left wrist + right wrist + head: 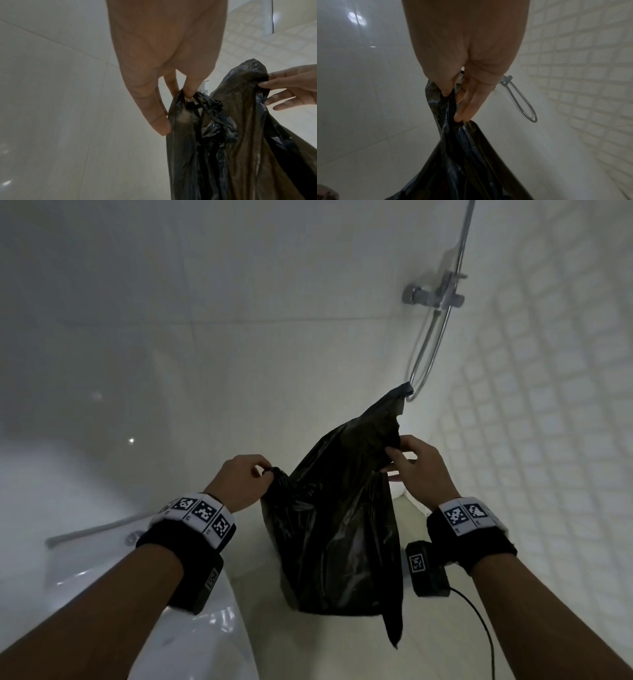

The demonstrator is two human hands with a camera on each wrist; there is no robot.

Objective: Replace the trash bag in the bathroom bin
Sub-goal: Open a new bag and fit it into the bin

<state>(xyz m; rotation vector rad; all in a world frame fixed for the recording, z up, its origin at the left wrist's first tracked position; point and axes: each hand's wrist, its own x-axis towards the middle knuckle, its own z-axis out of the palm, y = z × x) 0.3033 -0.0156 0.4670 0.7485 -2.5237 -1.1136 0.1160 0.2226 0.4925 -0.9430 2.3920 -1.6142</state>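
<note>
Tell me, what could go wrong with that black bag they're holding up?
The bag is thin and held only by small pinches: the left hand on one edge, the right hand on the other. It might slip free or tear. Its top corner sits near the shower hose and could perhaps snag.

The trash bag (334, 529) is black, and where the film is stretched thin it shows a translucent dark brown, seen best from the left wrist view (243, 135); its crumpled folds carry pale glossy glints. Each wristband (191, 546) is black with a white strip printed in black-and-white square code patterns, and the other wristband (469, 529) matches it. A black cable (479, 611) trails from the right one. The wall tiles (239, 302) are large, plain glossy white with thin grey joints. The mosaic wall (548, 405) is a grid of small off-white squares. The shower hose (428, 354) and its fitting (435, 294) are silvery chrome.
</note>
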